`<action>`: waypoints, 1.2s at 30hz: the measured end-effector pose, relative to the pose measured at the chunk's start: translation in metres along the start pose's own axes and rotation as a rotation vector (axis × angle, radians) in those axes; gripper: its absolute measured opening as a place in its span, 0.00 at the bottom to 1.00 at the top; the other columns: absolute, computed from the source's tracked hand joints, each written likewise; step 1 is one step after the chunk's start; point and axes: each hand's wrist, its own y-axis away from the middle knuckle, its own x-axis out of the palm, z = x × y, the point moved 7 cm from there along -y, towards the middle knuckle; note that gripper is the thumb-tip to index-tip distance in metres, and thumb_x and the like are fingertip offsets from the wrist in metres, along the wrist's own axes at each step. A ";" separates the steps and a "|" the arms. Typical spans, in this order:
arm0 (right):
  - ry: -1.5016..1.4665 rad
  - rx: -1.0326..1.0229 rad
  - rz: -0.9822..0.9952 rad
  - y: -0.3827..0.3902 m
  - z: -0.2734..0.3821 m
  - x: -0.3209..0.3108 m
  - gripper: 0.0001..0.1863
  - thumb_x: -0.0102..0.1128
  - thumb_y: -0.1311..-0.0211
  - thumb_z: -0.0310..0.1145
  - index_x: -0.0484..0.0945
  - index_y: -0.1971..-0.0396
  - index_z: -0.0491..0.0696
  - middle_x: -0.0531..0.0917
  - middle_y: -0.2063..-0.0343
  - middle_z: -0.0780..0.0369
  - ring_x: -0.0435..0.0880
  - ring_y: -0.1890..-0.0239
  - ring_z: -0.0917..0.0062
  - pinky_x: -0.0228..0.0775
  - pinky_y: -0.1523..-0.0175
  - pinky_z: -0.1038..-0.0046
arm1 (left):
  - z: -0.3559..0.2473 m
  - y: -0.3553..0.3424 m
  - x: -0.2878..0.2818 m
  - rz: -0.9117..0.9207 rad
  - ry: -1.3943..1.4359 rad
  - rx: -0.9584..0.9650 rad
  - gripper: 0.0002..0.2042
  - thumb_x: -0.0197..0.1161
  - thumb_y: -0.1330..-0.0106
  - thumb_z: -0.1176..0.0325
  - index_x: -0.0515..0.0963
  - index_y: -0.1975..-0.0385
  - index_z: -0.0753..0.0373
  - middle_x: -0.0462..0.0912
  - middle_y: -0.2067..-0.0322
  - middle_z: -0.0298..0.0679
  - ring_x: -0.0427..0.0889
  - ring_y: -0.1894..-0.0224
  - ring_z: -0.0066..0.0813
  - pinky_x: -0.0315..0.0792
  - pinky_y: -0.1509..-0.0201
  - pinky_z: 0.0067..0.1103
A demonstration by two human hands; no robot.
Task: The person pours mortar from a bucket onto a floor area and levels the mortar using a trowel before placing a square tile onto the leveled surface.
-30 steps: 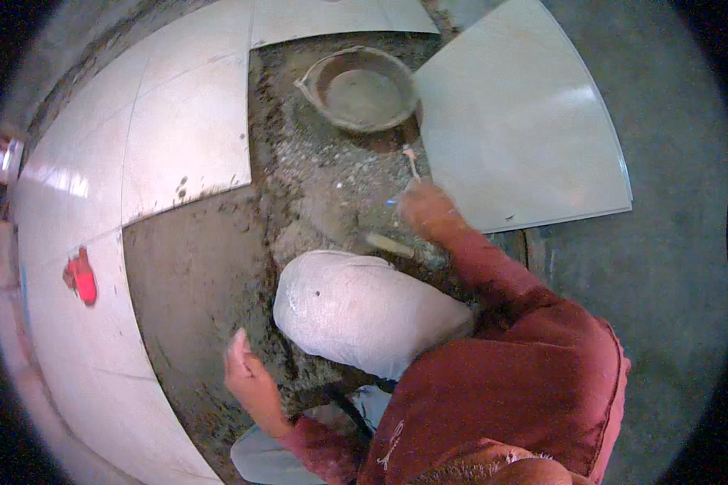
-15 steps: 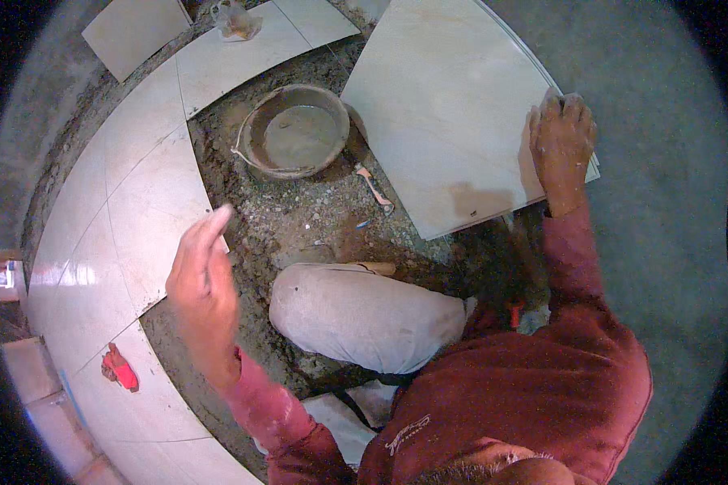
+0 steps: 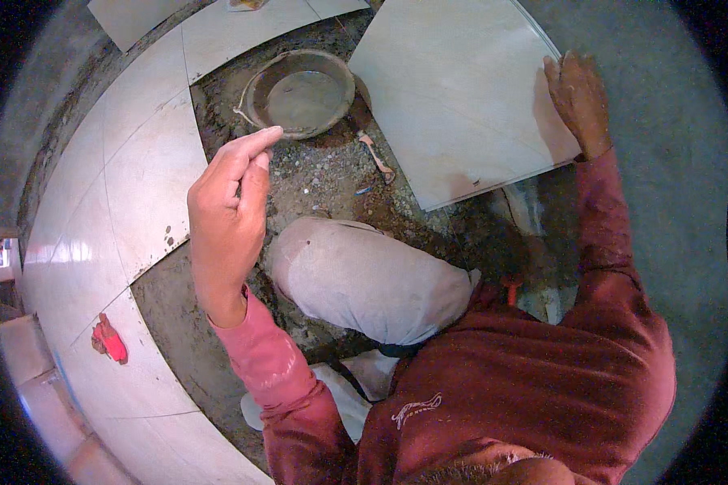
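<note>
My left hand hovers over the bare mortar strip beside the laid tiles. Its fingers point forward, stretched out and bent at the knuckles, with the thumb near them and nothing seen in between. At the right, my right hand grips the outer edge of a stack of large cream tiles. Its thumb lies on the top tile while the fingers bend over the side; their tips are partly hidden. A round basin with a wire handle holds grey wet mix, between my left hand and the stack.
An orange-handled tool lies on the gravelly ground between basin and stack. My knee rests on the mortar bed. A red object sits on a tile at the left. Grey concrete floor stretches along the right side.
My left hand has swung forward and to the right, toward the basin. My right hand has shifted slightly outward along the stack's edge. The whole view has tipped, so things sit higher.
</note>
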 end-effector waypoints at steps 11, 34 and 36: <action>0.243 0.218 0.052 0.074 0.002 -0.025 0.20 0.55 0.32 0.42 0.77 0.49 0.43 0.78 0.48 0.49 0.76 0.47 0.51 0.71 0.44 0.50 | -0.016 -0.048 0.010 0.240 -0.095 0.028 0.12 0.54 0.28 0.72 0.81 0.51 0.65 0.86 0.60 0.39 0.82 0.57 0.23 0.72 0.49 0.19; 0.289 0.128 -0.230 0.065 0.018 -0.043 0.21 0.63 0.38 0.45 0.74 0.59 0.42 0.77 0.60 0.50 0.79 0.58 0.55 0.72 0.56 0.59 | -0.060 -0.090 0.091 0.420 0.059 0.170 0.15 0.56 0.28 0.64 0.79 0.48 0.64 0.86 0.59 0.44 0.84 0.56 0.30 0.74 0.48 0.24; 0.103 0.094 -0.069 0.059 0.026 -0.058 0.20 0.64 0.38 0.45 0.74 0.59 0.42 0.77 0.61 0.50 0.80 0.59 0.56 0.73 0.56 0.61 | -0.061 -0.086 0.093 0.394 0.014 0.165 0.16 0.57 0.29 0.62 0.79 0.48 0.64 0.86 0.59 0.47 0.84 0.55 0.33 0.74 0.48 0.25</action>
